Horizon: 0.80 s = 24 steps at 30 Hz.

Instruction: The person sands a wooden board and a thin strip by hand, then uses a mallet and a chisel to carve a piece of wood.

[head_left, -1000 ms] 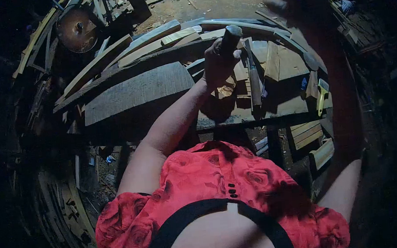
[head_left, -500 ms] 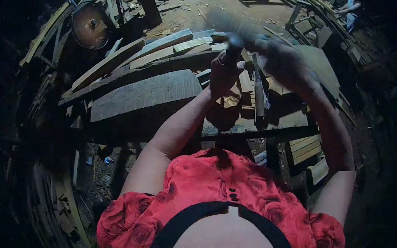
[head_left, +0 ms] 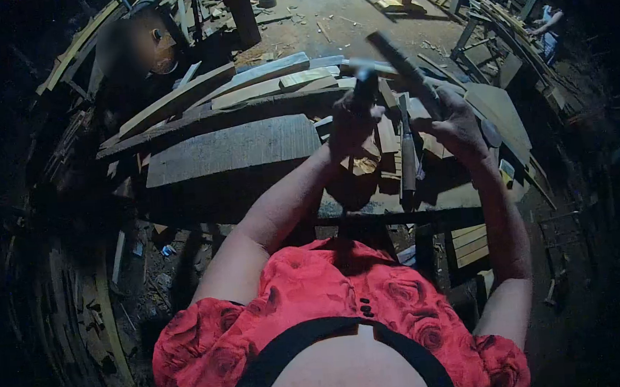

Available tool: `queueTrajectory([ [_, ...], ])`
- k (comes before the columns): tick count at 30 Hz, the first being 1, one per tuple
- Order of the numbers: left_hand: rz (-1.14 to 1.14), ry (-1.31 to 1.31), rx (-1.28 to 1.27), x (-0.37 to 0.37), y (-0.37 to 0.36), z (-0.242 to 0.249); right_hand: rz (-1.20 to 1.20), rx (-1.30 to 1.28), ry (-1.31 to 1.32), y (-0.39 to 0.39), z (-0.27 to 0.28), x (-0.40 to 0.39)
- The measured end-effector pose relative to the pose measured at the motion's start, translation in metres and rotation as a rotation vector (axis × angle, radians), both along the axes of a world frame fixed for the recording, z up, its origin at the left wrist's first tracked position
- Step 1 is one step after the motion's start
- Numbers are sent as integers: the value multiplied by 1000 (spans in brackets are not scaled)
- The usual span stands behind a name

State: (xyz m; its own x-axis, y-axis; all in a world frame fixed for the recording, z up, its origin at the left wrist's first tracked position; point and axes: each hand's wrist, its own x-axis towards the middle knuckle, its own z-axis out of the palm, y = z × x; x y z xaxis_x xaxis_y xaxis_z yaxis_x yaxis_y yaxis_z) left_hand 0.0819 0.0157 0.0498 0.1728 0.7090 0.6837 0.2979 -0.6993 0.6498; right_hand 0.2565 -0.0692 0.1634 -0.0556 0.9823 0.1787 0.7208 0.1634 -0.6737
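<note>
My left hand (head_left: 353, 126) is closed around an upright, dark tool handle (head_left: 366, 85) with a pale, blurred top. What its lower end touches is hidden by the hand. To its right, my raised right hand (head_left: 458, 127) grips a dark, straight bar (head_left: 403, 65), tilted up and to the left. The bar's far end is above the tool handle, apart from it. Between the hands, a long, narrow tool (head_left: 407, 154) lies on the wooden bench (head_left: 440, 199). Light wood pieces (head_left: 387, 134) lie beside it.
A thick grey wooden block (head_left: 235, 152) lies left of my hands. Behind it are several cut boards (head_left: 259, 78). A round brown disc (head_left: 164, 56) stands at the upper left. Another person (head_left: 548, 29) is at the far right, by stacked timber (head_left: 495, 19). Wood scraps litter the floor.
My right hand and its bar were smeared by motion; now the bar shows clearly, raised and tilted. My left hand stays around the tool handle. The view has shifted slightly.
</note>
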Motion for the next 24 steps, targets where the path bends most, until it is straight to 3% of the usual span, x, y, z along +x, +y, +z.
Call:
queueTrajectory([
  [1,-54,-61,-95,-3,2,-6,-4,-10,2,0,-16,-3],
  [2,-54,-150,-255,-4,20,-31,24,-3,318,2,-44,-5],
  [3,-182,-332,-351,-13,12,-24,46,6,633,-3,-55,-11],
  [4,-218,-466,-511,-19,6,-16,-95,-195,736,-17,-66,-23],
  [5,-250,-601,-673,-24,1,-11,-127,-259,805,-9,-115,-18],
  [6,-190,-612,-611,-29,-3,-10,-88,-322,929,-14,-137,-28],
  [8,-31,-643,-480,-34,-3,-12,-108,-538,820,-21,-159,-46],
  [9,-35,-636,-485,-35,-2,-15,-54,-351,983,-19,-202,-55],
  [11,129,-812,-418,-38,4,-28,-75,-298,840,-21,-199,-61],
  [12,159,-994,-533,-39,14,-32,-77,-298,843,-21,-195,-62],
  [13,158,-991,-535,-43,23,-36,-88,-344,960,-22,-190,-63],
  [15,320,-1156,-883,-50,27,-28,-97,-390,1076,-22,-188,-62],
  [17,260,-1139,-868,-48,22,-18,-75,-398,1026,-21,-189,-57],
  [19,-51,-973,-770,-42,13,-9,-92,-405,1008,-24,-183,-60],
  [24,-79,-667,-540,-21,-1,7,-25,-321,1056,-19,-207,-55],
])
